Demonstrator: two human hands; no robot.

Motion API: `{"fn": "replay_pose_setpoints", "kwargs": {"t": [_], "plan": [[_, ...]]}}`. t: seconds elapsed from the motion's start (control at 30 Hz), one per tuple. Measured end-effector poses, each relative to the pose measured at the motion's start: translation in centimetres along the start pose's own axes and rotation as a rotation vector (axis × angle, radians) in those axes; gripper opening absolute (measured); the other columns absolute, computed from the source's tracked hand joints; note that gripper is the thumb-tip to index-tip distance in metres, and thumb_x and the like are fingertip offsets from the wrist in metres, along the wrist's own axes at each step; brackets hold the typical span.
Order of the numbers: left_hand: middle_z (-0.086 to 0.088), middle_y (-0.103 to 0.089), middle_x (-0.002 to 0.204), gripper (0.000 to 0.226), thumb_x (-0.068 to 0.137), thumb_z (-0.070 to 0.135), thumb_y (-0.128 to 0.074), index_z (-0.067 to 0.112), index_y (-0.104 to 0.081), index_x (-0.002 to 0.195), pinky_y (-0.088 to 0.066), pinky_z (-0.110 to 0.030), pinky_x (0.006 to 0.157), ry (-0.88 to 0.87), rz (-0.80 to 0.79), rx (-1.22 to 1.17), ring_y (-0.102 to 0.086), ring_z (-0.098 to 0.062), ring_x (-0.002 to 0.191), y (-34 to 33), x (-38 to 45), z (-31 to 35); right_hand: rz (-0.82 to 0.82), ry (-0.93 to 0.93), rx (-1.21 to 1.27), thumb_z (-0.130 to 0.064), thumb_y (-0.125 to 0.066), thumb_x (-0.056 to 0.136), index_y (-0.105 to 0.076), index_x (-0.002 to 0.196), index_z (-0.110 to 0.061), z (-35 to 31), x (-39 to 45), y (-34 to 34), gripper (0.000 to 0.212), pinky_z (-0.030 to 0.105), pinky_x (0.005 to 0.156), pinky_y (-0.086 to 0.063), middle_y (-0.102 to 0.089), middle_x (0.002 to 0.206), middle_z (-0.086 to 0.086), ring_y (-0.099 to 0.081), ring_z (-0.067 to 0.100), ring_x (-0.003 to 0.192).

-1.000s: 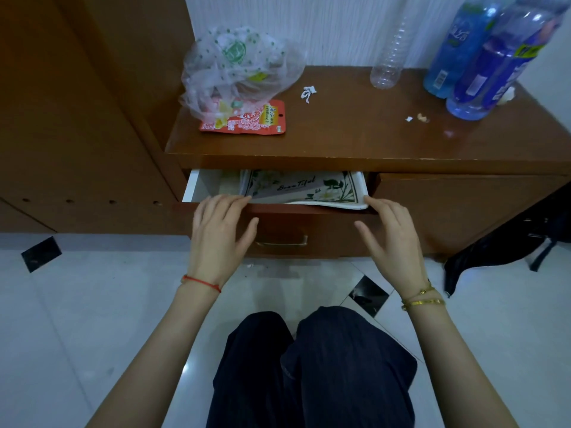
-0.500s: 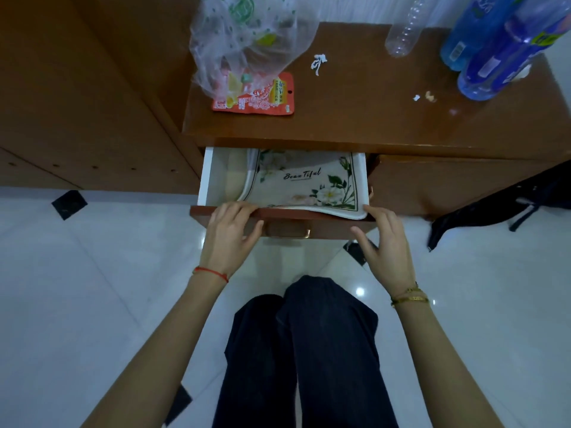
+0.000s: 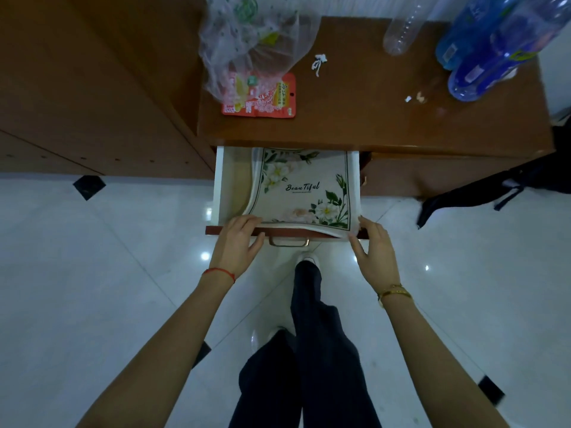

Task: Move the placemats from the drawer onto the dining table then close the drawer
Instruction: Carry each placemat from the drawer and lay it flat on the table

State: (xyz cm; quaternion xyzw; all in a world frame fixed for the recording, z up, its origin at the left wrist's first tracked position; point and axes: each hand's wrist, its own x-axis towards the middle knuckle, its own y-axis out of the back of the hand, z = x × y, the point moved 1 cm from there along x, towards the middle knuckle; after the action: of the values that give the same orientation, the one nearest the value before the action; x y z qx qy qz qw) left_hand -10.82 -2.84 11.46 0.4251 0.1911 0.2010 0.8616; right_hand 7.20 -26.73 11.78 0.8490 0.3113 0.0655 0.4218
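Note:
The drawer (image 3: 220, 186) of the brown cabinet stands pulled out, white inside, with a brass handle on its front. White floral placemats (image 3: 304, 188) printed "Beautiful" lie stacked in it, and their near right corner hangs over the front edge. My left hand (image 3: 236, 245) rests on the drawer front at its left, fingers over the top edge near the mats' left corner. My right hand (image 3: 375, 251) is at the drawer's right front corner, fingers spread beside the overhanging mat corner. Neither hand holds a mat.
The cabinet top (image 3: 355, 97) carries a clear plastic bag (image 3: 253, 41), a red snack packet (image 3: 262, 97), a clear bottle (image 3: 401, 29) and blue water bottles (image 3: 488, 54). A black bag (image 3: 494, 189) lies on the white tiled floor at right. My legs are below the drawer.
The drawer has slid further out, showing much more of the placemats. Both hands came back toward me with its front edge, and the view tipped to look straighter down.

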Motion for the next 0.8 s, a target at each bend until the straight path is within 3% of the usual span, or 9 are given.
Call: {"fn": "replay_pose_setpoints", "kwargs": {"t": [0.13,0.23,0.37,0.53,0.67,0.8], "plan": [[-0.014,-0.065,0.111,0.032,0.090,0.012,-0.061,0.006,-0.062,0.122,-0.048,-0.035,0.090,0.026,0.088,-0.019,-0.058,-0.028,0.099,1.9,2.0,0.7,-0.019,-0.027,0.015,-0.024,-0.056,0.096,-0.051,0.132,-0.005,-1.0,1.7,0.7,0.041,0.042,0.097,-0.048,-0.057,0.121,0.013,-0.053,0.026,0.112],[-0.016,-0.064,0.109,0.030,0.091,0.011,-0.059,0.005,-0.062,0.120,-0.050,-0.037,0.088,0.042,0.109,-0.023,-0.058,-0.030,0.098,3.2,3.7,1.4,-0.018,-0.046,0.018,-0.021,-0.056,0.096,-0.052,0.131,-0.004,-2.0,3.4,1.4,0.039,0.041,0.098,-0.045,-0.058,0.118,0.014,-0.052,0.027,0.110],[-0.015,-0.059,0.122,0.034,0.093,0.014,-0.057,0.006,-0.058,0.126,-0.039,-0.026,0.095,0.154,0.049,-0.081,-0.054,-0.028,0.111,3.2,6.1,1.6,-0.005,-0.102,0.058,-0.023,-0.054,0.097,-0.052,0.133,-0.004,-2.5,6.1,1.5,0.040,0.040,0.101,-0.044,-0.056,0.125,0.013,-0.052,0.026,0.115],[-0.016,-0.057,0.125,0.037,0.094,0.018,-0.056,0.006,-0.055,0.129,-0.038,-0.027,0.096,0.286,-0.030,-0.110,-0.054,-0.029,0.112,1.1,8.5,0.2,-0.045,-0.143,0.047,-0.022,-0.055,0.097,-0.051,0.133,-0.004,-1.4,8.7,0.7,0.040,0.043,0.103,-0.044,-0.055,0.129,0.014,-0.051,0.029,0.119],[-0.016,-0.054,0.127,0.040,0.094,0.022,-0.056,0.007,-0.054,0.131,-0.041,-0.031,0.094,0.389,-0.120,-0.084,-0.055,-0.032,0.110,-0.6,10.0,-1.4,-0.027,-0.121,0.048,-0.020,-0.056,0.096,-0.052,0.130,-0.005,-0.7,9.6,-0.3,0.037,0.043,0.096,-0.049,-0.053,0.123,0.010,-0.057,0.027,0.106],[-0.019,-0.041,0.145,0.047,0.093,0.023,-0.057,0.008,-0.048,0.137,-0.034,-0.033,0.107,0.517,-0.196,-0.119,-0.043,-0.036,0.128,-1.9,10.7,-3.3,0.017,-0.112,0.036,-0.016,-0.059,0.094,-0.053,0.129,-0.003,-0.4,9.9,-1.2,0.038,0.042,0.092,-0.049,-0.053,0.113,0.011,-0.054,0.026,0.101]]}}
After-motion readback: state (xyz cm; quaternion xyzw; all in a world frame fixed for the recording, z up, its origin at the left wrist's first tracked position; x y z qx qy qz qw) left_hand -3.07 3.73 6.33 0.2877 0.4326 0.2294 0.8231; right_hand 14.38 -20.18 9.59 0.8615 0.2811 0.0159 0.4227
